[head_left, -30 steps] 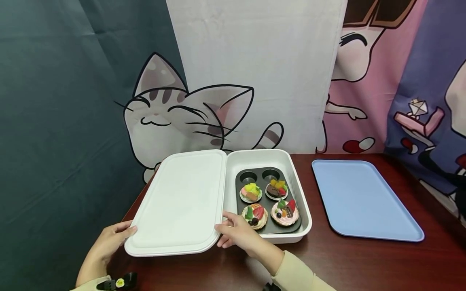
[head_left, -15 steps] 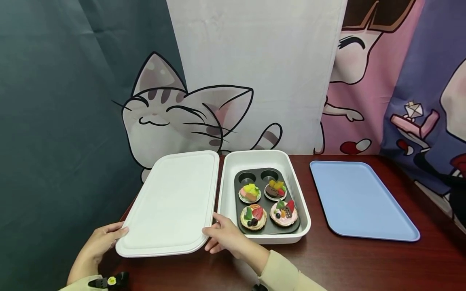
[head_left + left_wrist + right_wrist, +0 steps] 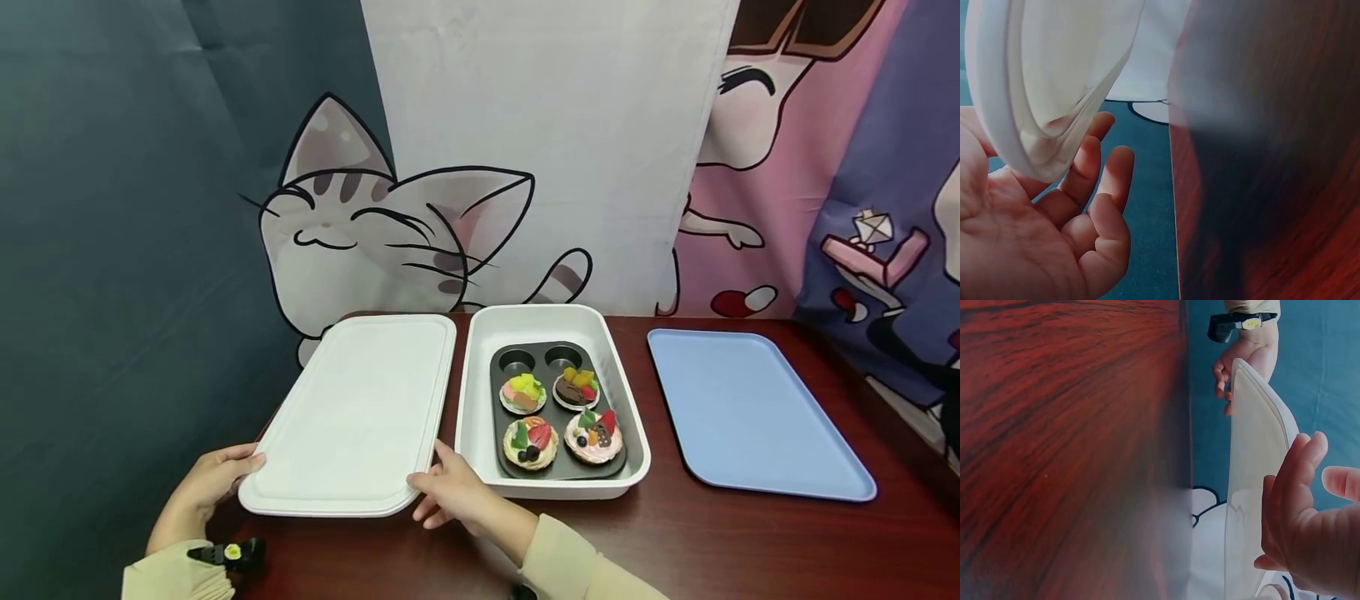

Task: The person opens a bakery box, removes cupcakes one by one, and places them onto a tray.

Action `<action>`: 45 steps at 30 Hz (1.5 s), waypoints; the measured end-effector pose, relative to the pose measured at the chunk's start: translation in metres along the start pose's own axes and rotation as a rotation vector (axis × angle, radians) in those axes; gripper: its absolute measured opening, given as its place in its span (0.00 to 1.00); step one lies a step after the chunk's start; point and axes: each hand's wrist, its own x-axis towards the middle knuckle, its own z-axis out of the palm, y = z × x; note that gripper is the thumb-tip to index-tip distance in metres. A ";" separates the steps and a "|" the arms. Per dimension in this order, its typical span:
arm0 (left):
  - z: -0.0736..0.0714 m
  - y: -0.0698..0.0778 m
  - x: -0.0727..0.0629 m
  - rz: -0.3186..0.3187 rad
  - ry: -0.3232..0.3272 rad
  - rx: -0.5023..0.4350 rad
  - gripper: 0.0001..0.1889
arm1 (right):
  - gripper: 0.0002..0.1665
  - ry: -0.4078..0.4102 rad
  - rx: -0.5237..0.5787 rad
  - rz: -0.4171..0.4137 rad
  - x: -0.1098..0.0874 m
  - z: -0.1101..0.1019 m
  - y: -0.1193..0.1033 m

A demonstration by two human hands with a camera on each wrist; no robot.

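Note:
A white rectangular lid [image 3: 352, 408] lies nearly level at the left, just beside the white deep box [image 3: 637, 454]. My left hand [image 3: 210, 485] grips its near left corner, thumb above and fingers beneath; the left wrist view shows the rim of the lid [image 3: 1013, 137] between them. My right hand [image 3: 459, 492] pinches the lid's near right edge, thumb on top. In the right wrist view a gap separates the lid [image 3: 1250, 462] from the table. Inside the box sits a dark muffin tin [image 3: 542, 417] bearing several fruit-topped tarts [image 3: 531, 443]; its two far cups show no tart.
A light blue tray [image 3: 757, 408] lies on the dark red wooden table [image 3: 675, 542] to the right of the box. A printed cloth [image 3: 547, 150] with a cartoon cat hangs behind the table. The table's left edge runs under the lid.
Both hands have carried the lid left, off the box's left edge, so a strip of table now shows between them. It has also come slightly lower. The box and tray stay put.

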 end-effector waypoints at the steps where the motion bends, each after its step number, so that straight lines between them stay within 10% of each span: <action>1: 0.000 0.001 0.000 -0.004 0.004 0.000 0.34 | 0.44 0.000 0.000 0.001 0.000 0.001 0.000; 35: -0.001 -0.012 0.017 -0.057 0.013 0.106 0.34 | 0.23 0.015 -0.108 0.097 0.014 0.004 0.023; 41: 0.002 -0.014 0.020 -0.035 0.012 0.141 0.34 | 0.50 0.002 -0.195 0.121 0.012 0.005 0.019; 45: -0.007 -0.041 0.038 -0.027 0.068 0.221 0.38 | 0.55 -0.017 -0.438 0.058 -0.001 0.013 0.010</action>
